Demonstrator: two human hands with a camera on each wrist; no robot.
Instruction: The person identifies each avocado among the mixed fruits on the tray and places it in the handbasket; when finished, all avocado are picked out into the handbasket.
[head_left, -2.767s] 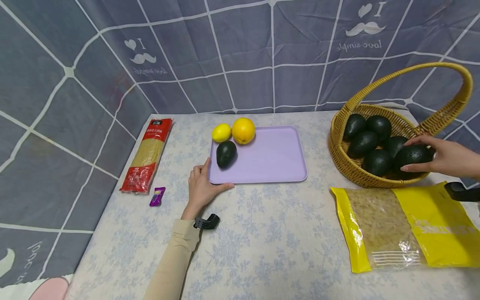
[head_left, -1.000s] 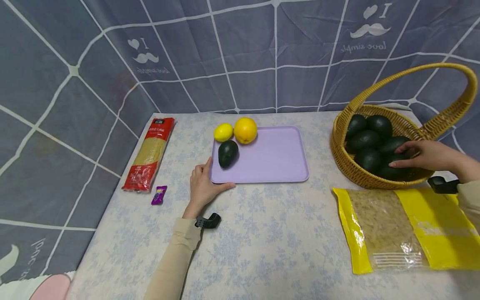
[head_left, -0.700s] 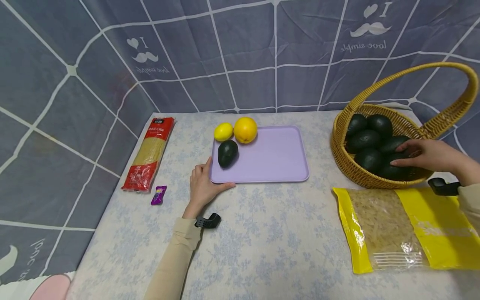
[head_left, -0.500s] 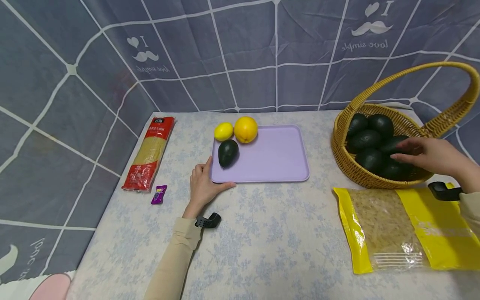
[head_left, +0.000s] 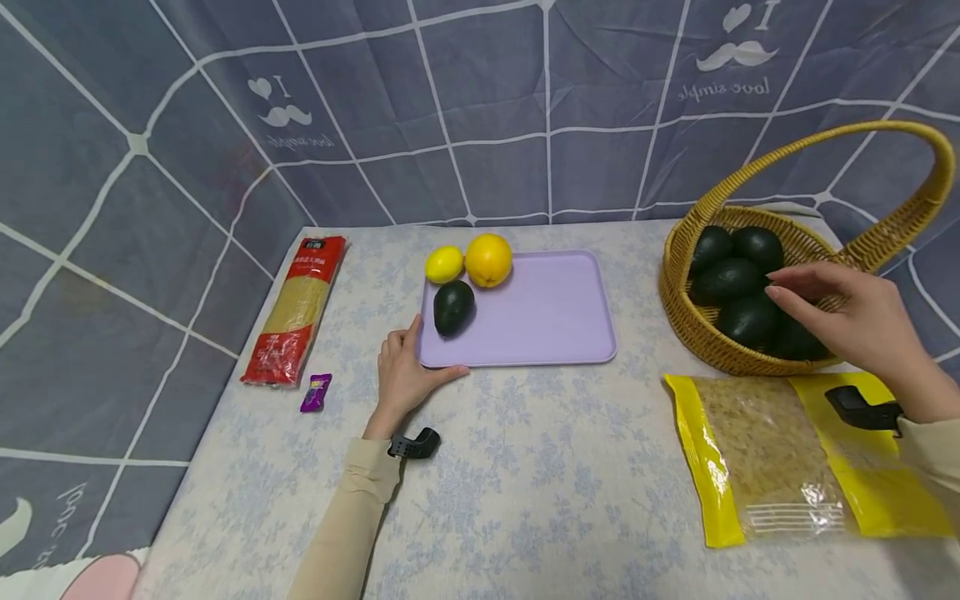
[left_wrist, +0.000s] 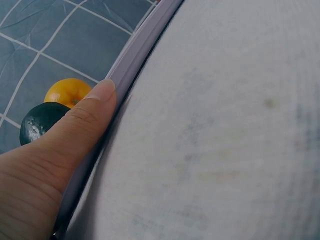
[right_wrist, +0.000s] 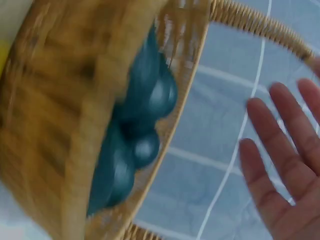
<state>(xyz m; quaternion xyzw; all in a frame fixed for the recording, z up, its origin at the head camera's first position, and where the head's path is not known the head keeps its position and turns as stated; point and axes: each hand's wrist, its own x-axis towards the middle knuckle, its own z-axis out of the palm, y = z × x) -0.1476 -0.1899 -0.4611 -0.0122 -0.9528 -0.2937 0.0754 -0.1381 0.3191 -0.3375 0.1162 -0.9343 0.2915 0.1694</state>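
Note:
My left hand [head_left: 405, 375] rests at the near left corner of a lilac tray [head_left: 543, 312], thumb straight along the front edge and index finger at the left side. In the left wrist view the thumb [left_wrist: 95, 107] touches the tray's rim. On the tray are a lemon [head_left: 444, 264], an orange [head_left: 488, 260] and a dark green avocado [head_left: 453, 308]. My right hand [head_left: 855, 321] is over a wicker basket [head_left: 686, 321] with several avocados [head_left: 726, 282] inside. In the right wrist view its fingers [right_wrist: 280, 160] are extended and hold nothing; part of the basket is hidden behind it.
The basket's tall handle [head_left: 825, 137] arches above its opening. A yellow pasta bag [head_left: 772, 458] lies in front of the basket. At the left are a red noodle pack [head_left: 296, 312] and a small purple wrapped sweet [head_left: 316, 392]. A grey patterned cloth [head_left: 495, 108] hangs behind.
The right hand let go of an avocado in the basket, then lifted slightly and turned, its wrist moving left and nearer. The left hand stays at the tray corner.

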